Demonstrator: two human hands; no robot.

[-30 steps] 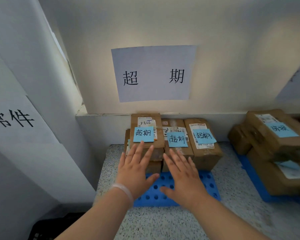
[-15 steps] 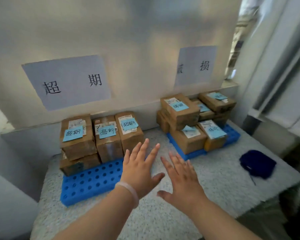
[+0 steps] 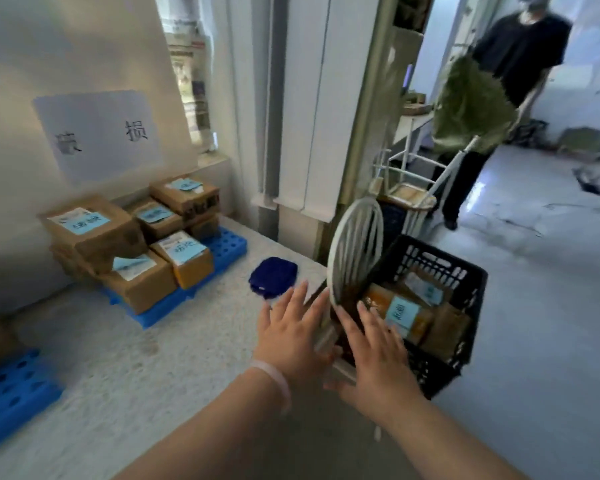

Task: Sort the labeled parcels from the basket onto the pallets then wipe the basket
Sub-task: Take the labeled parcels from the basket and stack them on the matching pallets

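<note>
Left hand: the left hand (image 3: 291, 337) is released, its fingers straight and spread. It holds nothing and hovers above the right edge of the worktop (image 3: 136, 358), near the basket.
Right hand: the right hand (image 3: 378, 358) is also flat and empty. It is over the near rim of the basket, with its fingertips close to a labeled parcel.
Basket: the black basket (image 3: 465, 271) stands just past the edge of the worktop, beside a white chair back (image 3: 355, 244). I cannot tell what it rests on.
Parcels in basket: several are inside. The nearest parcel (image 3: 400, 311) is orange-brown and has a blue note on top.
Far pallet: the blue pallet (image 3: 229, 244) lies on the worktop under a paper sign (image 3: 101, 136). It carries a stack of sorted parcels (image 3: 94, 230), each with a blue note.
Near pallet: only a corner of a second pallet (image 3: 11, 386) shows at the left edge.
Cloth: a dark blue cloth (image 3: 273, 277) lies on the worktop between the far pallet and the basket. No hand touches it.
Done, in my judgement: a good part of the sorting, because the far pallet is well filled.
Left to do: the parcels in the basket must go to their pallets. After that comes the wiping, which is not yet begun.
Next step, I suppose: to take one parcel out of the basket and read its note.
</note>
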